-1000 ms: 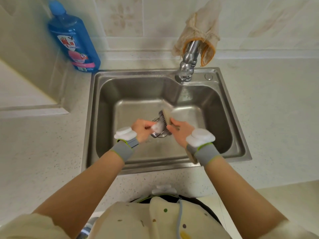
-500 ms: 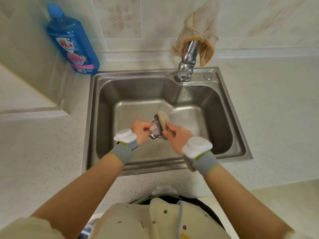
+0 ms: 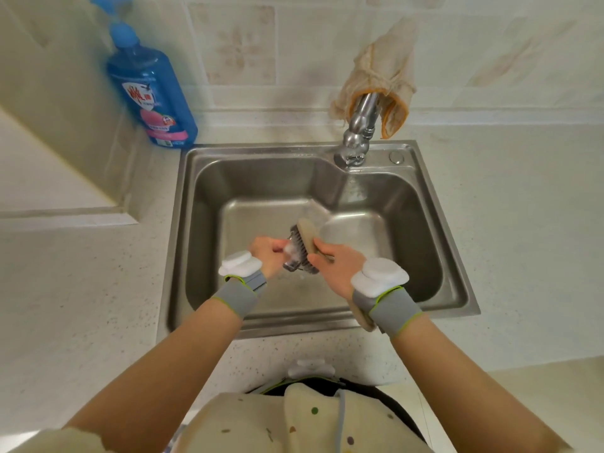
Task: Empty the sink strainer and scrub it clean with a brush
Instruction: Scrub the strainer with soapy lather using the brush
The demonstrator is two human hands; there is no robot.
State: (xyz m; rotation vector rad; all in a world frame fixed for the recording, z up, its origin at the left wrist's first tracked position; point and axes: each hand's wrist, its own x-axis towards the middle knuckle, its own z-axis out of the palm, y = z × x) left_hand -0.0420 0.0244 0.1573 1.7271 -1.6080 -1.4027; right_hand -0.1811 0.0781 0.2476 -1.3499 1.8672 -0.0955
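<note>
Over the steel sink (image 3: pixel 209 289), my left hand (image 3: pixel 268 255) grips a small metal sink strainer (image 3: pixel 292 263), mostly hidden by fingers and foam. My right hand (image 3: pixel 340 264) is closed on the handle of a wooden scrub brush (image 3: pixel 309 235) with dark bristles. The bristles press against the strainer from the right. White suds sit where the two meet.
A steel tap (image 3: pixel 358 132) with a beige cloth (image 3: pixel 384 70) draped over it stands at the sink's back rim. A blue soap bottle (image 3: pixel 150 93) is on the counter at the back left. Speckled counter (image 3: pixel 81 289) surrounds the sink.
The brush has slid leftward and tilted across the strainer between frames, a scrubbing stroke. Both hands stay over the sink's middle; my head view has shifted slightly.
</note>
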